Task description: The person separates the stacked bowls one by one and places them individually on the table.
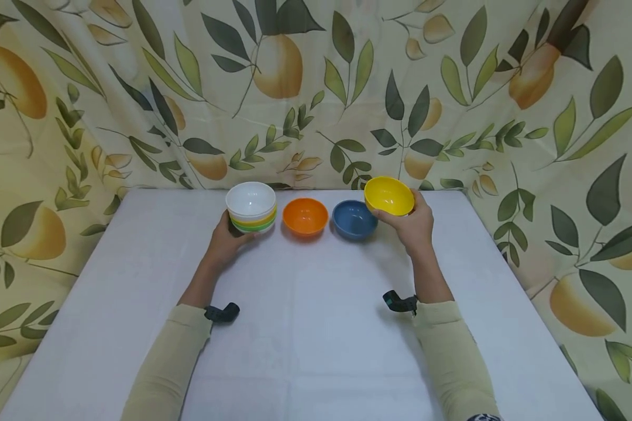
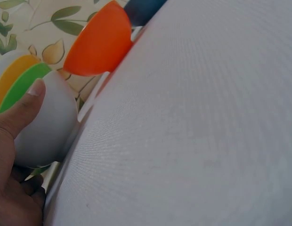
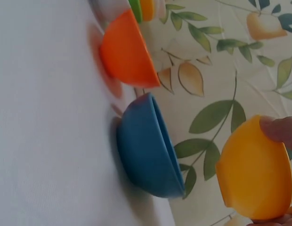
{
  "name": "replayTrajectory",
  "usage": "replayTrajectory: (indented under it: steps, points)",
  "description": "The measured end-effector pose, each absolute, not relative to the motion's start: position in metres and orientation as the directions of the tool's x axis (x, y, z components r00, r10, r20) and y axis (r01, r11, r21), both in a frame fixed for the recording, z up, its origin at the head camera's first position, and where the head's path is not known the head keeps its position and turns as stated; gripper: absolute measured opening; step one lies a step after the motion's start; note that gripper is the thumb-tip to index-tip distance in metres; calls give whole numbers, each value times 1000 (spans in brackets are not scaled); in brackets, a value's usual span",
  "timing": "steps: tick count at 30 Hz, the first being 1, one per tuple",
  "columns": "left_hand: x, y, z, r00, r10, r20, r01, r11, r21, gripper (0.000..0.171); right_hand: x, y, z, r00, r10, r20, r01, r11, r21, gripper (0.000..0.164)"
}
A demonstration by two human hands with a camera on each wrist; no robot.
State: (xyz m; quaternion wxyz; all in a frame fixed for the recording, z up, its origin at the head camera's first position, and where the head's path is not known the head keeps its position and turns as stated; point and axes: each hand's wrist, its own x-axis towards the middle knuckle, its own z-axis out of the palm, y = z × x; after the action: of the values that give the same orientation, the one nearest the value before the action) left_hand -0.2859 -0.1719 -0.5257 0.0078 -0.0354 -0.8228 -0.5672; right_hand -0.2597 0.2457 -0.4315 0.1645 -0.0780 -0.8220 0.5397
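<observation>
My left hand (image 1: 225,241) grips a stack of nested bowls (image 1: 251,202) at the back of the table. White is on top, with yellow, green and another white bowl below; the left wrist view shows the thumb along the side of the lowest white bowl (image 2: 49,120). With thumb and fingers, my right hand (image 1: 415,225) holds a yellow bowl (image 1: 390,196) by its side, raised off the table in the right wrist view. Between the hands, an orange bowl (image 1: 305,217) and a blue bowl (image 1: 354,220) stand upright side by side on the table, untouched.
A white cloth covers the table (image 1: 316,327). Right behind its back edge hangs a curtain (image 1: 305,134) printed with fruit and leaves, which also runs along both sides. A small black camera is strapped to each wrist.
</observation>
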Motion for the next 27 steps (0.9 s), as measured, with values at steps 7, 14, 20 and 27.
replayTrajectory:
  steps: [7, 14, 20, 27]
  points:
    - [-284, -172, -527, -997, 49, 54, 68, 357, 931, 113, -260, 262, -439, -921, 358, 153, 3, 401, -916, 90]
    - [-285, -171, -528, -998, 53, 45, 61, 347, 936, 114, -261, 278, -451, -907, 419, 41, 148, 409, -900, 95]
    - [-284, -171, -530, -998, 48, 35, 50, 356, 933, 114, -263, 287, -463, -891, 453, -27, 236, 411, -880, 101]
    - [-284, -171, -527, -997, 51, 64, 78, 365, 928, 113, -268, 292, -472, -890, 453, -52, 263, 417, -870, 103]
